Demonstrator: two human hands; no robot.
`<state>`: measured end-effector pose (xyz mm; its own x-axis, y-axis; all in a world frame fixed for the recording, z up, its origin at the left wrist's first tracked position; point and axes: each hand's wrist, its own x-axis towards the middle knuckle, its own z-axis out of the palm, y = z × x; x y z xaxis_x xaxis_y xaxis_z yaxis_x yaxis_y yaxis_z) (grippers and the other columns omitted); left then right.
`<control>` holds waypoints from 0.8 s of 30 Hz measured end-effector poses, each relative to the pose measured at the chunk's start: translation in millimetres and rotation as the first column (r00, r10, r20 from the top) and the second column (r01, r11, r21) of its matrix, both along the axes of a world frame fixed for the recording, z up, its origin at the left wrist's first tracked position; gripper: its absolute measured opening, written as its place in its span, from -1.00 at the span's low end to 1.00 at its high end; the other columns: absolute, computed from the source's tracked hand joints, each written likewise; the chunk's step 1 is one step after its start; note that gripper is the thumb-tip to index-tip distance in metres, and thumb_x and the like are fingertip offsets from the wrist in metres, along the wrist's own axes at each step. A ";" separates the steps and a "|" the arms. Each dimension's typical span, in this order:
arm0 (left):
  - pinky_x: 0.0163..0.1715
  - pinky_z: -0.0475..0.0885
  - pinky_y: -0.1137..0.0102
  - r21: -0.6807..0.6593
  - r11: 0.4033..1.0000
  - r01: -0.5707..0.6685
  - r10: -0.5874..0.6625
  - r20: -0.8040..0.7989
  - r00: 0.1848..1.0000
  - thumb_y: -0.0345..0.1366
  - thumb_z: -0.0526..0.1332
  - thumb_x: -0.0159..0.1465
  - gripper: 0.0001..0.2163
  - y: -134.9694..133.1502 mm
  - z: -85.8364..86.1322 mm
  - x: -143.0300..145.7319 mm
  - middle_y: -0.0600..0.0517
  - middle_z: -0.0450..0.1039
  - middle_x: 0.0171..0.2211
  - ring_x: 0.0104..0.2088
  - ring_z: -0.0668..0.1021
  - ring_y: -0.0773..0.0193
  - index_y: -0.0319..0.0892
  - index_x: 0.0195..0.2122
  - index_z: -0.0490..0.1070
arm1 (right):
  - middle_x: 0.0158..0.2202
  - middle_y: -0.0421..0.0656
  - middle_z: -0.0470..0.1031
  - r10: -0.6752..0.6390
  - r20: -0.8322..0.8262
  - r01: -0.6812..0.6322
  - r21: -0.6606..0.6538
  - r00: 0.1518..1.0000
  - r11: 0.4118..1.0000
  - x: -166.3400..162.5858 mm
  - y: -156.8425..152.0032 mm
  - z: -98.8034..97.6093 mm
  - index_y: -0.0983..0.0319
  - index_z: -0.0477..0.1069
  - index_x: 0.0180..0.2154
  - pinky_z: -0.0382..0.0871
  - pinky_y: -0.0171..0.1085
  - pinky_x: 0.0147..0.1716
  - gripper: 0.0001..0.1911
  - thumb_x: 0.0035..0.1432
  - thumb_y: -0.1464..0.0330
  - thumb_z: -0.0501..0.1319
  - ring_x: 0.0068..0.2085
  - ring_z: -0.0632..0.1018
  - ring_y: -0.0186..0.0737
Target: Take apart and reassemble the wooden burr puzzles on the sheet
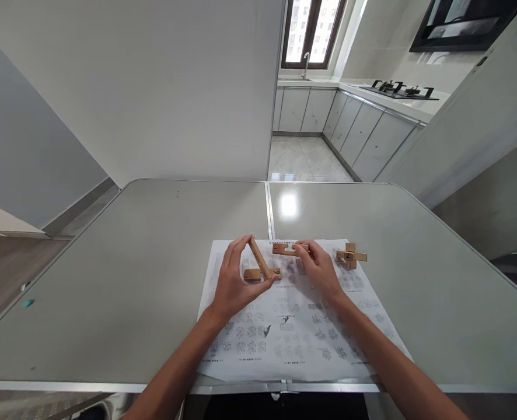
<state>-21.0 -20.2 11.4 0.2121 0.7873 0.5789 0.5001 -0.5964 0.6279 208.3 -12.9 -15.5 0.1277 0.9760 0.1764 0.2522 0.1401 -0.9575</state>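
My left hand [232, 280] is closed around two crossed wooden puzzle bars [261, 265], one tilted upright and one lying flat, held over a printed instruction sheet [297, 326]. Just to the right, my right hand [320, 268] pinches a single notched wooden bar [288, 249], holding it level and close to the crossed pair. An assembled wooden cross-shaped puzzle [350, 255] rests on the sheet's far right corner, apart from both hands.
The sheet lies on a grey folding table [109, 280] with a centre seam and a metal front edge. A small teal object [28, 303] sits near the table's left edge. Behind are a white wall and a kitchen with counters.
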 end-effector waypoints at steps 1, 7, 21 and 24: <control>0.24 0.45 -0.01 -0.002 1.000 -0.002 0.002 -0.016 1.000 -0.10 0.54 0.18 -0.17 -0.2 -1.6 0.2 -0.17 0.40 0.27 0.27 0.48 -0.13 -0.01 0.39 0.16 | -0.18 -0.09 0.52 -0.022 0.064 0.020 0.027 0.998 0.999 -1.5 0.1 -1.8 0.18 0.46 -0.30 0.37 -0.14 -0.18 -0.65 0.42 0.07 0.16 -0.23 0.48 -0.12; 0.28 0.42 -0.03 -0.006 0.995 0.095 -0.095 -0.115 0.989 -0.14 0.53 0.20 -0.13 -2.8 -8.6 0.5 -0.17 0.37 0.30 0.29 0.46 -0.12 0.02 0.43 0.07 | -0.07 -0.04 0.48 -0.091 0.417 0.048 0.112 0.904 0.993 -5.6 -0.3 -16.8 0.15 0.39 -0.35 0.31 0.01 0.07 -0.68 0.43 0.13 0.15 0.03 0.45 0.05; 0.26 0.43 -0.05 -0.023 0.980 0.198 -0.200 -0.166 0.966 -0.16 0.58 0.13 -0.06 -2.0 -13.1 1.4 -0.15 0.37 0.29 0.27 0.43 -0.12 0.06 0.44 0.08 | -0.27 -0.14 0.60 0.443 -0.010 -0.443 0.025 0.897 0.896 -12.2 -12.8 4.7 0.16 0.48 0.05 0.42 -0.20 -0.38 -0.69 0.42 0.11 0.25 -0.40 0.52 -0.21; 0.25 0.44 -0.05 -0.040 0.974 0.225 -0.228 -0.177 0.957 -0.16 0.56 0.16 -0.08 -2.9 -12.6 1.6 -0.15 0.34 0.29 0.28 0.42 -0.12 0.09 0.45 0.07 | -0.36 -0.17 0.58 0.595 -0.197 -0.614 -0.048 0.779 0.788 -13.7 -13.1 6.9 0.18 0.50 0.07 0.39 -0.25 -0.46 -0.64 0.40 0.10 0.28 -0.48 0.51 -0.26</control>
